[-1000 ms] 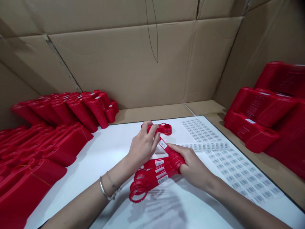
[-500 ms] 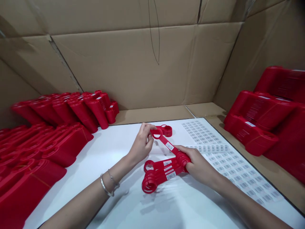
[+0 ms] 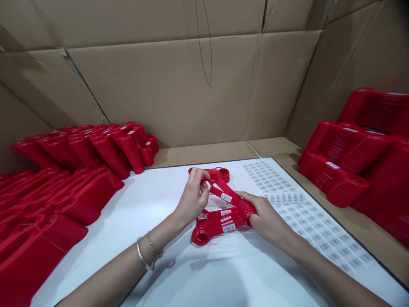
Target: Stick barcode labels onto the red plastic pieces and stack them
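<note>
My right hand is closed around one end of a fanned bunch of flat red plastic strips with rings at their ends. Several strips bear white barcode labels. At the raised side of the fan, my left hand pinches the far end of a labelled strip, with another red strip just above it. The fingers partly hide that end. Behind them, a small red ring-ended piece or stack lies on the white table.
Stacks of red strips stand at the back left, with more bundles in front. Further red bundles are piled on the right. Sheets of barcode stickers lie on the table's right side. A cardboard wall rises behind.
The raised labelled strip has dropped slightly at its far end, and another strip now shows above it. My left hand has shifted a little right and down. My right hand keeps its hold.
</note>
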`<action>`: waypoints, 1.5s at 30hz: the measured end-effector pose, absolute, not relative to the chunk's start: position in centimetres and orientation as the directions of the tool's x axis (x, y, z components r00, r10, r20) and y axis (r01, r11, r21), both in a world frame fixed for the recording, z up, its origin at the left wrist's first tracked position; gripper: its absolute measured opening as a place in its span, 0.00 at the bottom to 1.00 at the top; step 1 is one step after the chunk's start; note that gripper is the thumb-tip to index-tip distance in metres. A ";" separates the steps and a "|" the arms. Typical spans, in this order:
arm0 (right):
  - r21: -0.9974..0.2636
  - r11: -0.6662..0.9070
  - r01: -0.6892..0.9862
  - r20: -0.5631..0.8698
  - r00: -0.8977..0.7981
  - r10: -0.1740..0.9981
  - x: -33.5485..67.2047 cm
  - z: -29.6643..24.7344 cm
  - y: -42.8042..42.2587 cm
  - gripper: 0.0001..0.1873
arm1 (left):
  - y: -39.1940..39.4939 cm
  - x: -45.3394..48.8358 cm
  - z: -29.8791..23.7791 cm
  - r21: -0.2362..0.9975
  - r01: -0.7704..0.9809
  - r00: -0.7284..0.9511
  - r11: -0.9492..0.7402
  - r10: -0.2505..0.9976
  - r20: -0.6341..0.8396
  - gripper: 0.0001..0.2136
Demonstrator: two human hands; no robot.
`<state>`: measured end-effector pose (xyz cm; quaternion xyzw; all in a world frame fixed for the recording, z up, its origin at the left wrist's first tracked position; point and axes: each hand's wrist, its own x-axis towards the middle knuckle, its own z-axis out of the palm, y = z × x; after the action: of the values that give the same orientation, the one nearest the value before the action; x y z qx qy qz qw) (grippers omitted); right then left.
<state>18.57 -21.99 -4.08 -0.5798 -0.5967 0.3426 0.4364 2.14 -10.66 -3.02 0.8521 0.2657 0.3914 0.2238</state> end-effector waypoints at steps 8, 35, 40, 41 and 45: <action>-0.915 0.083 0.395 0.123 0.078 0.989 19.1 -4.4 -21.9 0.37 | -10.9 2.2 -3.9 0.380 0.441 0.706 -0.813 0.576 0.412 0.09; -0.882 0.143 0.449 0.214 0.112 0.970 18.9 -4.3 -21.8 0.39 | -13.4 2.5 -0.4 0.052 0.622 0.772 -0.782 0.623 0.125 0.20; -0.906 0.138 0.401 0.209 0.137 0.968 18.8 -4.0 -21.9 0.39 | -12.4 2.6 -0.8 0.413 0.557 0.732 -0.721 0.661 0.167 0.19; -0.911 0.152 0.383 0.219 0.137 0.966 18.8 -3.9 -22.0 0.39 | -12.0 2.7 -0.8 0.568 0.501 0.710 -0.653 0.685 0.162 0.17; -0.933 0.172 0.316 0.218 0.117 0.969 18.5 -3.6 -22.2 0.37 | -10.8 3.0 -0.7 0.965 0.156 0.534 -0.209 0.840 0.096 0.16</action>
<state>18.49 -22.18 -3.62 -0.5546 -0.5790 0.3260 0.5009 2.95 -10.85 -0.75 0.7046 0.3532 0.3289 0.5203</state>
